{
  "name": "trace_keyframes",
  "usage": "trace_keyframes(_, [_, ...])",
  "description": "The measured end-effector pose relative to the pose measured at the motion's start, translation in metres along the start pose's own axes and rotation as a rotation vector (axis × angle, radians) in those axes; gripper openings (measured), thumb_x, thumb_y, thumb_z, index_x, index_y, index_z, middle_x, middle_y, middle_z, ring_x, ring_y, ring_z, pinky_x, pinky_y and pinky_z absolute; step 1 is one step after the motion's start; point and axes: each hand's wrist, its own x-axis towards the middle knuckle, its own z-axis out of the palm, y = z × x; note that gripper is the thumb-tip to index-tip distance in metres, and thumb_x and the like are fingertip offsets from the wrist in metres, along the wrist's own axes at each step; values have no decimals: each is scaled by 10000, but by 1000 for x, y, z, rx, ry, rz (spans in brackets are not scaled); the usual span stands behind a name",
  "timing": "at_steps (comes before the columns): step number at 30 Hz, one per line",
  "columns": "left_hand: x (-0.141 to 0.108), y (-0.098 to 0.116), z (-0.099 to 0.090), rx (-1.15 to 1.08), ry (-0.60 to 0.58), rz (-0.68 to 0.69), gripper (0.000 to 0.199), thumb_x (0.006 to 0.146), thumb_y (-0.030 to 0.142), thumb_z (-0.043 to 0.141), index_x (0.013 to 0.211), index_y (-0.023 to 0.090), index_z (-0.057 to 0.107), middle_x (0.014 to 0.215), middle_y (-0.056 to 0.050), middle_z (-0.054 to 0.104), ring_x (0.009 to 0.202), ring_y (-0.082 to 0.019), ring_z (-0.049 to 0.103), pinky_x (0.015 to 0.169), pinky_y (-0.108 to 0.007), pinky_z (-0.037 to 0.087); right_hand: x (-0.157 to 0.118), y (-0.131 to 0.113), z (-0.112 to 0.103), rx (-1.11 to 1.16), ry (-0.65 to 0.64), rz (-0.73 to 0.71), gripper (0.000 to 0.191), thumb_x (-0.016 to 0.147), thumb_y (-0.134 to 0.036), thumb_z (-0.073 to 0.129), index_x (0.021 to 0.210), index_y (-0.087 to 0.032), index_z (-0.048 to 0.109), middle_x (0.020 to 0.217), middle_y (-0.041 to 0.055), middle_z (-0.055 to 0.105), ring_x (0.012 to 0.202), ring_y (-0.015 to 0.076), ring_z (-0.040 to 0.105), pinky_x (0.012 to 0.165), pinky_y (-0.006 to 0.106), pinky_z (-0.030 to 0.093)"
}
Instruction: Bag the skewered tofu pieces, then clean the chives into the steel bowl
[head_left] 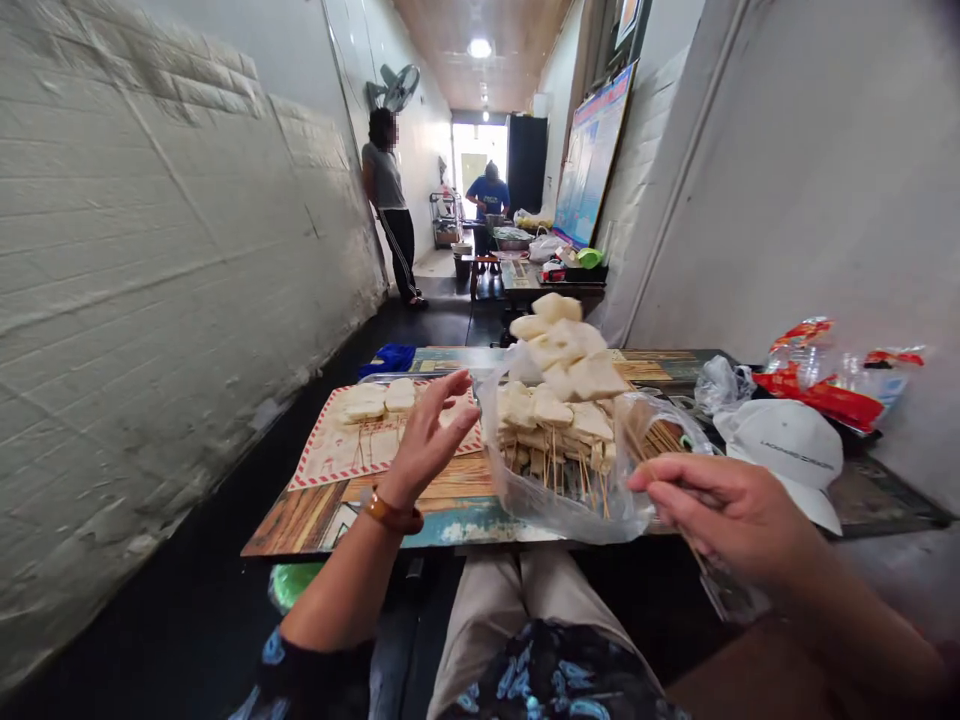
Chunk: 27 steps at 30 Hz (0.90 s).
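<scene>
My right hand [712,505] is closed round a bundle of thin wooden skewers, whose pale flat food pieces [570,350] are held up over a clear plastic bag [570,510]. Inside the bag lie several more skewered pieces [551,420], their sticks pointing toward me. My left hand [431,435] is raised to the left of the bag, fingers apart and holding nothing. Behind and left of it, a few skewered pieces [375,400] rest on a paper sheet with a red striped border [322,455].
On the wooden-patterned table [450,500], a white cap [784,450], crumpled plastic [724,385] and red-and-clear packaging [832,375] sit at right. Blue cloth [388,360] lies at back left. Two people [390,200] stand farther off, one behind another table.
</scene>
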Motion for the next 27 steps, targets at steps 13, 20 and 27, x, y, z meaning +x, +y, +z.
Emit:
trace_keyframes(13, [46, 42, 35, -431, -59, -90, 283, 867, 387, 605, 734, 141, 651, 752, -51, 696, 604, -102, 568, 601, -237, 441, -4, 42, -16, 141, -323, 357, 389, 802, -524, 631, 849, -156, 748, 556, -10, 570, 365, 64, 406, 348, 190, 306])
trace_keyframes(20, [55, 57, 41, -510, -54, -73, 228, 852, 361, 660, 934, 156, 713, 1159, -95, 719, 601, -55, 601, 489, -190, 367, 46, 35, 15, 225, -325, 372, 281, 748, -423, 679, 765, -146, 723, 573, -19, 598, 365, 39, 396, 339, 158, 292])
trace_keyframes(27, [61, 58, 40, -575, -97, -42, 260, 864, 384, 652, 1006, 180, 730, 1362, -118, 618, 843, -133, 692, 581, -209, 470, 68, 35, 24, -3, -255, 204, 146, 718, -246, 655, 612, -172, 722, 451, -40, 555, 384, 60, 422, 378, 179, 263])
